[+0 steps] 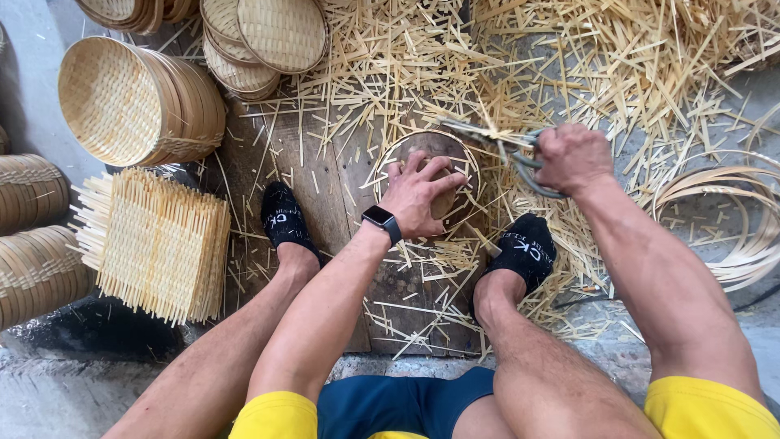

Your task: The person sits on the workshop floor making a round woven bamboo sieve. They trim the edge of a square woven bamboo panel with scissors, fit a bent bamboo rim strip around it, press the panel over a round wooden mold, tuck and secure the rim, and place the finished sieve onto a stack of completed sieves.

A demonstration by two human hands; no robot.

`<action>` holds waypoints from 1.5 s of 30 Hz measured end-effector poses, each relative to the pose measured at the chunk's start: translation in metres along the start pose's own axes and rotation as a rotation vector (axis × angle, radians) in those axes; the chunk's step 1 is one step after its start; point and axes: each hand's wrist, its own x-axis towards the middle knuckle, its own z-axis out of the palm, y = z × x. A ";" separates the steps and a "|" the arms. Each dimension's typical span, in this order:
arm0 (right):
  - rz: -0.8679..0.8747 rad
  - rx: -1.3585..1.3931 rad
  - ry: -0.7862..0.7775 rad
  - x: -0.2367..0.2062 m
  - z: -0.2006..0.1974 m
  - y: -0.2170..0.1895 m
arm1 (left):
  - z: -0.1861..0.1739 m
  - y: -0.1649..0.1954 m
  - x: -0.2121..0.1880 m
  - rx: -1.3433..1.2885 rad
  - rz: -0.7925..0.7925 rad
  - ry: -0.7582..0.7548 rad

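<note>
My left hand (420,193) presses down, fingers spread, on a round brown wooden block (431,146) ringed by a thin bamboo hoop (388,154). It rests on dark wooden boards (321,175) between my two feet in black socks. A dark smartwatch (382,219) sits on that wrist. My right hand (573,156) is closed around the handles of large metal shears (504,142), whose blades point left over the block's far rim.
Loose bamboo strips (617,57) litter the ground ahead and to the right. Bent bamboo hoops (743,219) lie at right. Stacked woven baskets (138,102) and round trays (260,41) stand at upper left, a pile of flat woven mats (154,244) at left.
</note>
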 end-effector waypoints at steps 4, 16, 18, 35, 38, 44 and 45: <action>0.086 0.232 0.094 -0.010 -0.002 0.016 | -0.001 -0.001 -0.001 0.028 0.019 0.012; 0.048 0.197 -0.020 -0.004 -0.029 -0.007 | -0.010 -0.012 0.004 0.157 0.276 -0.127; 0.197 0.346 -0.095 -0.007 -0.018 0.003 | -0.012 -0.010 0.003 0.138 0.260 -0.127; 0.593 1.473 -0.180 -0.026 -0.031 -0.073 | 0.046 -0.054 0.068 -0.540 -0.558 0.468; 0.601 1.609 -0.151 -0.018 -0.030 -0.084 | 0.046 -0.047 0.075 -0.566 -0.659 0.440; 0.547 1.519 -0.075 -0.011 -0.011 -0.084 | 0.049 -0.037 0.075 -0.537 -0.700 0.504; 0.540 1.509 -0.063 -0.011 -0.011 -0.085 | 0.050 -0.037 0.075 -0.552 -0.704 0.528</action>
